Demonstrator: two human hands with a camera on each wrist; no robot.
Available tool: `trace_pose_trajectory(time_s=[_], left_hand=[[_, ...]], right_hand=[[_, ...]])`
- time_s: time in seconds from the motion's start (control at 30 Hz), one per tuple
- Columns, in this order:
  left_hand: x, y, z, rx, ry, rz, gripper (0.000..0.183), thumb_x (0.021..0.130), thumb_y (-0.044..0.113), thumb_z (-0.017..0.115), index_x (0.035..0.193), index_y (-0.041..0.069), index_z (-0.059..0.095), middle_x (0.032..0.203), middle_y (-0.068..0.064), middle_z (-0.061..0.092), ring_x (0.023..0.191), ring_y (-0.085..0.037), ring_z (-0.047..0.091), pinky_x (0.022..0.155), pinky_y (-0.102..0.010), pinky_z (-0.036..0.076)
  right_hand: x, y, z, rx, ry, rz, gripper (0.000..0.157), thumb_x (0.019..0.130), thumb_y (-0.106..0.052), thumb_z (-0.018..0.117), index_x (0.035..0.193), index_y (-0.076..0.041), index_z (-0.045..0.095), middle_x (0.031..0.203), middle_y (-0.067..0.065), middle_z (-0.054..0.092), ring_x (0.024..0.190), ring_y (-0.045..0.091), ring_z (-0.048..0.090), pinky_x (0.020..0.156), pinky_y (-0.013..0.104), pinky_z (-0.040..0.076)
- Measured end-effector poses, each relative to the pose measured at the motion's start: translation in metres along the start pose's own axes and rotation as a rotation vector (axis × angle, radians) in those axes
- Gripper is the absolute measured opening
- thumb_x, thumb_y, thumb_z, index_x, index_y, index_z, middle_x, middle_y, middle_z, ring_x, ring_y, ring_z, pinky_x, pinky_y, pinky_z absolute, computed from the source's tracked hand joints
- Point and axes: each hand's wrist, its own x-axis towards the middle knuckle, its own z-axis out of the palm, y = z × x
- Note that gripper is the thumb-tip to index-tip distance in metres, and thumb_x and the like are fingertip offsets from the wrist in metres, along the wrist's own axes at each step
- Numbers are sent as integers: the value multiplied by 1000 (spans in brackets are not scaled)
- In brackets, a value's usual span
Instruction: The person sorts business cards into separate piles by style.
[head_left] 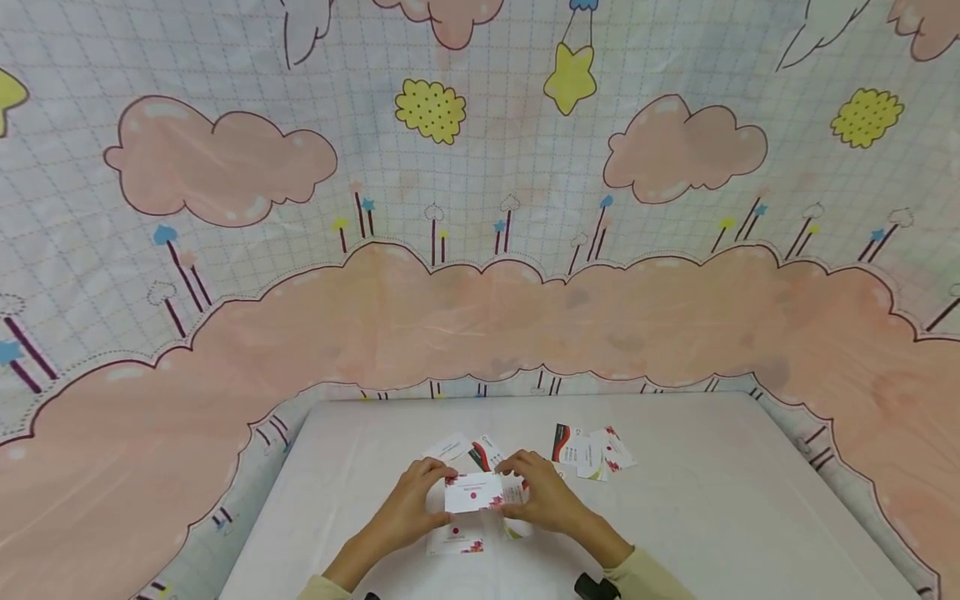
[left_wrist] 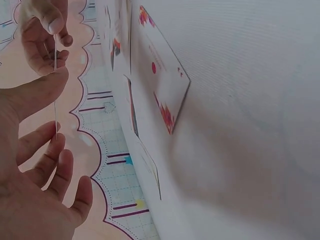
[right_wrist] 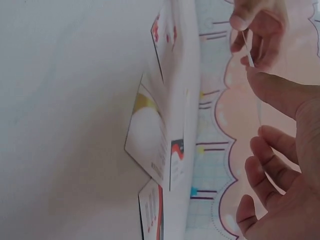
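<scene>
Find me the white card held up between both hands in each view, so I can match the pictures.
Head: the held card is low, near the middle, between the left hand and right hand.
Left wrist: the held card is a thin upright line, upper left.
Right wrist: the held card is a thin sliver, upper right.
Shared landmark: the scalloped peach band on the backdrop.

Nothing readable. Held card: tiny print, 1 red dot, wording too small. Lower card: 1 red dot, print blurred. Cards at right: print lines, likewise illegible.
</scene>
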Motion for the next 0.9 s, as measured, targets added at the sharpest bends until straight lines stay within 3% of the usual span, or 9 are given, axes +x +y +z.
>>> trace_pose_trajectory(time_s=[0.3, 0.9], left_hand=[[-9, -6, -2, 3, 3, 4, 55, 69, 14, 87, 119, 12, 64, 120, 3, 57, 114, -19, 51, 98, -46, 45], [-34, -9, 7, 37, -52, -17, 54, 64, 15, 88, 114, 10, 67, 113, 3, 59, 106, -22, 54, 92, -46, 45]], right_hand=[[-1, -7, 12, -8, 15, -38, 52, 70, -25, 87, 116, -16, 65, 108, -5, 63, 104, 16, 56, 93, 43, 44], [-10, -12, 37, -183, -47, -63, 49, 66, -35, 88, 107, -18, 68, 98, -7, 63, 93, 12, 54, 82, 32, 45]])
